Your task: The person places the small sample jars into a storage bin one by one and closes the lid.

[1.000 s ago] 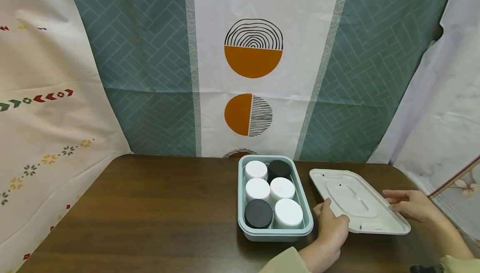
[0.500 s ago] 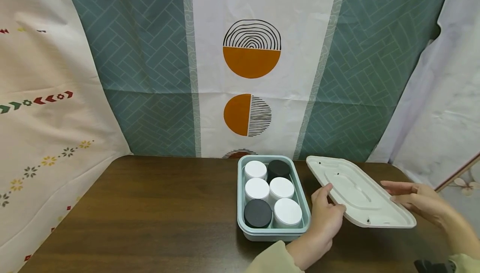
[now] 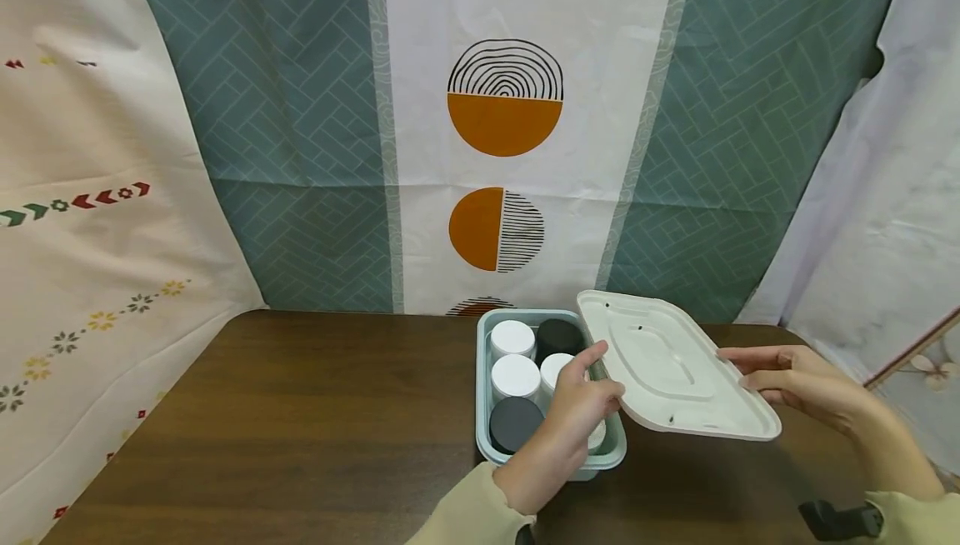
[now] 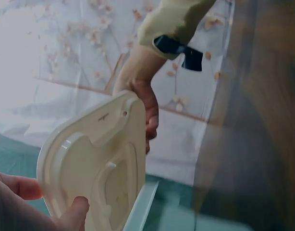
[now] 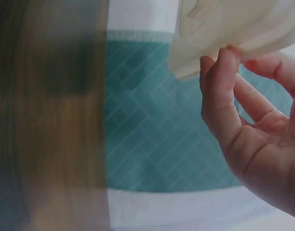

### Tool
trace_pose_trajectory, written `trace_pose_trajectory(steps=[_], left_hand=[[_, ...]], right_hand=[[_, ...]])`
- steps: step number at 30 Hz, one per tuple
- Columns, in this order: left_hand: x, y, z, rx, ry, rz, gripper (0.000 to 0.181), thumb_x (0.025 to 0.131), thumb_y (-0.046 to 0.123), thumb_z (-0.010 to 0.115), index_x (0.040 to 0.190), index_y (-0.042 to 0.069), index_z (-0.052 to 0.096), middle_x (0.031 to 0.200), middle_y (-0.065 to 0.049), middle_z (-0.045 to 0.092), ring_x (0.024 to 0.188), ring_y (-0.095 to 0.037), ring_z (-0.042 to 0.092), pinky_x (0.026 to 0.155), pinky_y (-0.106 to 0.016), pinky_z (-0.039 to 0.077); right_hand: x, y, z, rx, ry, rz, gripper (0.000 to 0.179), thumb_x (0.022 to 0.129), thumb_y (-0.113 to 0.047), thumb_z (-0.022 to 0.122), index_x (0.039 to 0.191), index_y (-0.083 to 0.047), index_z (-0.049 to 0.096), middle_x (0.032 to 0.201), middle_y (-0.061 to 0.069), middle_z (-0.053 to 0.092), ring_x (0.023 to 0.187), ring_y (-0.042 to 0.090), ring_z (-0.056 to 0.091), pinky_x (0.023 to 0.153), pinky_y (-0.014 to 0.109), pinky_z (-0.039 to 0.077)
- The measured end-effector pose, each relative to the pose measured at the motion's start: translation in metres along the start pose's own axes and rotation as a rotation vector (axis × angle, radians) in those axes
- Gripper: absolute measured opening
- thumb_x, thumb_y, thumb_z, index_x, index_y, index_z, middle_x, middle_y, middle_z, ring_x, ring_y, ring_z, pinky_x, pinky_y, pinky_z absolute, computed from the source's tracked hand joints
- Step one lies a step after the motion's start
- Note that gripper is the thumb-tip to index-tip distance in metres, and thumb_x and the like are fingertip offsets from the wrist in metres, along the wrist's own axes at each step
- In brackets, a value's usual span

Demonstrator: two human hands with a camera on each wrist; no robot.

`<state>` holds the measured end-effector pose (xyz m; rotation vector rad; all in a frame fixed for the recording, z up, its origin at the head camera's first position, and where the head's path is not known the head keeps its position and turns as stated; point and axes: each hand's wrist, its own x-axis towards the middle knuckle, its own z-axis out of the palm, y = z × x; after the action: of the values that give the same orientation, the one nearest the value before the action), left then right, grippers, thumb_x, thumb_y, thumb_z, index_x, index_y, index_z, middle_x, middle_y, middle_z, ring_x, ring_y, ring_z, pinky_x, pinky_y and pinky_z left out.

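Note:
A white rectangular lid (image 3: 667, 362) with rounded corners is held in the air, tilted, partly above the right side of a light blue box (image 3: 482, 395). My left hand (image 3: 562, 428) pinches its left edge, thumb on the upper face. My right hand (image 3: 802, 382) grips the opposite edge between thumb and fingers, also seen in the right wrist view as a hand (image 5: 253, 106) under the lid's rim. Inside the box stand several round containers with white caps (image 3: 515, 377) and black caps (image 3: 516, 422). My left hand and the lid hide part of them.
The box stands on a dark brown wooden table (image 3: 337, 420) near its back edge. A teal and white patterned curtain (image 3: 315, 195) hangs behind. Pale cloths (image 3: 97, 278) hang at both sides.
Both hands have raised the lid off the table's right side and carried it leftward. It now overlaps the box's right part. The box has stayed in place.

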<state>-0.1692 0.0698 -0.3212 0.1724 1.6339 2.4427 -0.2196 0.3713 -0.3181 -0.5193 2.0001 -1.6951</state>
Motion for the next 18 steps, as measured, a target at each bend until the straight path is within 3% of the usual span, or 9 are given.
trace_pose_trajectory(steps=[5,9,18], left_hand=[[0.002,0.011,-0.020,0.073,-0.006,0.009,0.055,0.079,-0.008,0.049,0.132,-0.003,0.041,0.136,-0.018,0.035,0.100,-0.020,0.055,0.084,-0.035,0.048],[0.005,0.022,-0.036,0.115,-0.022,0.018,0.051,0.081,-0.005,0.050,0.132,-0.001,0.043,0.139,-0.016,0.033,0.104,-0.022,0.053,0.086,-0.036,0.048],[0.005,0.045,-0.070,0.191,-0.021,0.053,0.046,0.086,0.000,0.051,0.132,0.002,0.045,0.137,-0.014,0.038,0.103,-0.022,0.052,0.084,-0.035,0.050]], right_hand=[[0.012,-0.010,0.015,-0.133,0.067,-0.041,0.040,0.089,0.002,0.050,0.119,-0.023,0.060,0.104,-0.001,0.062,0.085,0.012,0.062,0.069,0.030,0.054],[0.020,-0.018,0.026,-0.178,0.123,-0.044,0.038,0.088,0.000,0.054,0.119,-0.021,0.060,0.101,0.001,0.061,0.085,0.010,0.061,0.069,0.031,0.054],[0.045,-0.037,0.052,-0.269,0.194,-0.029,0.050,0.087,-0.008,0.059,0.130,0.008,0.042,0.100,0.005,0.059,0.085,0.010,0.060,0.070,0.031,0.054]])
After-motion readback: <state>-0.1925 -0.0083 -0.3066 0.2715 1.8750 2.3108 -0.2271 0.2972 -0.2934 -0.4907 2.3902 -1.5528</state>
